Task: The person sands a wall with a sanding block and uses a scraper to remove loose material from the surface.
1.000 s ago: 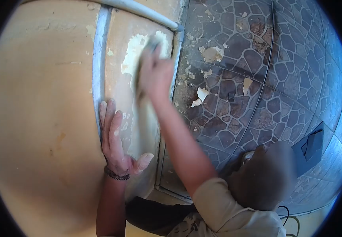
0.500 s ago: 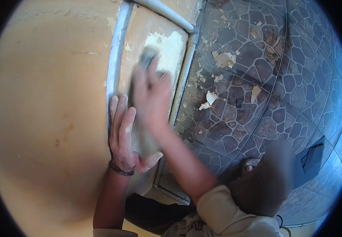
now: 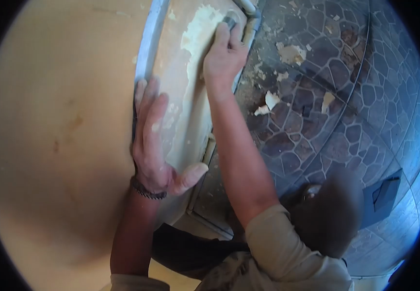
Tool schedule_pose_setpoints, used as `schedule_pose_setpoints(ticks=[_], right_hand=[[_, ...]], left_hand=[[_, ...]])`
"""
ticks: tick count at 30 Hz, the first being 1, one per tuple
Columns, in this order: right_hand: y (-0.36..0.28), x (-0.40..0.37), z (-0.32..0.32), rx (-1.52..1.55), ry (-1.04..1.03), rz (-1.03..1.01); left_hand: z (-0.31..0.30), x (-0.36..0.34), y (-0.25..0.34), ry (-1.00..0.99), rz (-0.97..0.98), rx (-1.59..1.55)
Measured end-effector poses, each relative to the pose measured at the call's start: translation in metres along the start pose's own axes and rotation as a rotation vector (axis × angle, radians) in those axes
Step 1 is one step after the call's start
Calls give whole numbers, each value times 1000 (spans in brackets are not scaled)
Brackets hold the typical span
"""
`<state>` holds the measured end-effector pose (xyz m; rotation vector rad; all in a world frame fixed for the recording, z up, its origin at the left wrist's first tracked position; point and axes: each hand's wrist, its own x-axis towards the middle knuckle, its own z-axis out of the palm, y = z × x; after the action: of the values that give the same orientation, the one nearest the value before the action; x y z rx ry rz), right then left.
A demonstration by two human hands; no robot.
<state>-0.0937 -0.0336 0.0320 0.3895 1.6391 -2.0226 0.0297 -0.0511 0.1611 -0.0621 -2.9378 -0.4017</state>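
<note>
My right hand (image 3: 223,63) is closed round a scraper (image 3: 230,21), its handle mostly hidden by my fingers and its grey metal end showing past the fingertips. The tool is at the upper right of the wall panel (image 3: 173,63), close to the pipe along the panel's edge. Beside it a pale, ragged-edged patch (image 3: 198,29) shows where paint is gone. My left hand (image 3: 153,145) lies open along the raised grey-blue strip (image 3: 148,43), fingers stretched out and thumb spread, with pale dust on the skin. A dark bracelet (image 3: 147,189) circles that wrist.
A thin pipe (image 3: 251,29) runs along the panel's lower edge, next to the stone-patterned tile floor (image 3: 287,145). Paint flakes (image 3: 270,102) and a larger chip (image 3: 291,53) lie there. A dark flat box-like object (image 3: 382,196) sits at the right, past my knee (image 3: 329,213).
My right hand has moved with the scraper up and right, from the panel's middle to near the pipe. My left hand remains on the strip, and the whole view has shifted slightly.
</note>
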Motion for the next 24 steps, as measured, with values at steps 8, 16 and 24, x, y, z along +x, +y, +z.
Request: schedule_pose_setpoints(ticks=[8,16,24], right_hand=[[30,-53,9,113,1,23],[28,-135,21,-5,207,-344],[26,-106,26,100,212,-182]], left_hand=[[-2,-1,-3,28,-43,-68],[-3,-1,-1,66,-27,-151],[-2,2,4,104,-7,-234]])
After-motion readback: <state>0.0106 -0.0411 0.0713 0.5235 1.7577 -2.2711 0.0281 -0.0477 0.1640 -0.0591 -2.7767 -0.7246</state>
